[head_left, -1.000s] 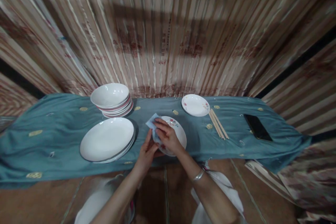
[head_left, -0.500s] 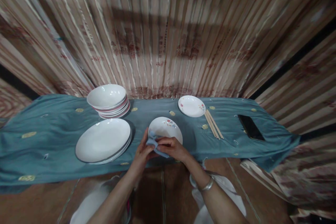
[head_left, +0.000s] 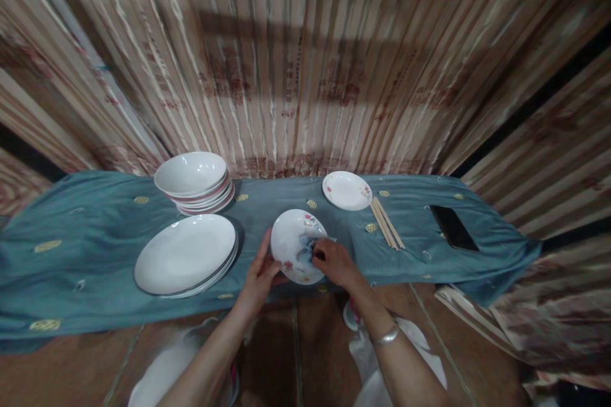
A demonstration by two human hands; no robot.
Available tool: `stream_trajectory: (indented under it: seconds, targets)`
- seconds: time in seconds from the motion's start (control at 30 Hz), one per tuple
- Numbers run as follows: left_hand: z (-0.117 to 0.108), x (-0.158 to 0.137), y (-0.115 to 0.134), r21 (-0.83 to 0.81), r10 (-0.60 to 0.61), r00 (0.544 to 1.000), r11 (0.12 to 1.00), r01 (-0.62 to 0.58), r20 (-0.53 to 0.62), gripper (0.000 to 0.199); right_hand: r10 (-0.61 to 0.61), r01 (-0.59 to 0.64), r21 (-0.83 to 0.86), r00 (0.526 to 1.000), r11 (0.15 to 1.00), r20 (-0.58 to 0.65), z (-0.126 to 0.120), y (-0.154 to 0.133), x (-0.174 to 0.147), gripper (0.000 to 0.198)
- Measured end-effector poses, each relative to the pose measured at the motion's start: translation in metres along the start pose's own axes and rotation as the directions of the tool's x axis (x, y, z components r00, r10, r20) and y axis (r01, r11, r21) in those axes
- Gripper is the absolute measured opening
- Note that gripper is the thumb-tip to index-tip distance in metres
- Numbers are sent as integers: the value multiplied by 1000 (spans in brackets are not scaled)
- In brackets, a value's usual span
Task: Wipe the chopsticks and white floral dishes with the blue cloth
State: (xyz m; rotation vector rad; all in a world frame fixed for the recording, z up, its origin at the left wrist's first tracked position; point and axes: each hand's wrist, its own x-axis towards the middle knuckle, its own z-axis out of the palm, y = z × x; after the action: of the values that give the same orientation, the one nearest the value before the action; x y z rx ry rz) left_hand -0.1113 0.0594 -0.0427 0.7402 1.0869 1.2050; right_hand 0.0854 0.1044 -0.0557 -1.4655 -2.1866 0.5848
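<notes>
1. Centrally, a shallow white floral plate point(head_left: 287, 235) is seen near the front edge of the teal tablecloth point(head_left: 267, 194), its decorated face turned up. Whether its base is supported by the cloth beneath cannot be told.
2. By its glossy glaze, the plate is judged to be ceramic: stiff, fairly light, slippery if damp, and liable to be chipped if dropped. Hold is best taken at the rim, with the thumb above and the fingers below.
3. The rim is gripped at its near-left side by the left hand point(head_left: 260, 275); the thumb is laid over the edge, the fingers mostly hidden at the side and underneath.
4. A blue cloth point(head_left: 305, 249) is pinched in the bunched fingers of the right hand point(head_left: 337, 262) and laid against the plate's inner face. It is judged soft, light and easily crumpled.
5. The hands are kept apart, with the plate between them.
6. Farther out, a stack of large white plates point(head_left: 186, 254) and a stack of bowls point(head_left: 191, 177) are noted at left; a second floral plate point(head_left: 347, 191), wooden chopsticks point(head_left: 387, 225) and a black phone point(head_left: 453, 227) at right.
</notes>
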Motion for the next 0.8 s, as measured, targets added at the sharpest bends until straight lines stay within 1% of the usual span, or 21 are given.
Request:
stream_trajectory:
  seconds: [0.07, 0.13, 0.27, 0.33, 0.43, 0.6, 0.73, 0.8]
  targets:
    - [0, 1, -1, 4, -1, 1000, 1000, 1, 0, 97, 3, -7, -65, 998, 998, -68, 5, 6, 5, 11]
    - [-1, 1, -1, 4, -7, 1000, 1000, 7, 7, 99, -14, 2, -93, 991, 996, -135, 12, 12, 12, 13]
    - [0, 1, 2, -7, -17, 1000, 1000, 17, 12, 98, -50, 41, -39, 962, 998, -268, 28, 18, 29, 23]
    - [1, -1, 4, -10, -23, 1000, 1000, 23, 9, 98, -57, 63, 10, 954, 998, -294, 34, 17, 38, 30]
    - [3, -3, 7, -24, -24, 1000, 999, 24, 8, 97, -91, 117, 74, 955, 990, -283, 42, 8, 48, 37]
    - [1, -2, 4, -67, -24, 1000, 997, 24, -3, 98, -215, 249, 162, 955, 955, -203, 47, -18, 52, 42]
    - [-2, 0, 1, -78, -37, 999, 996, 36, -17, 95, -336, 355, 286, 935, 890, -114, 40, -38, 40, 39]
    - [-3, 1, 1, -78, -33, 999, 996, 31, -25, 93, -372, 364, 378, 927, 851, -55, 32, -45, 31, 37]
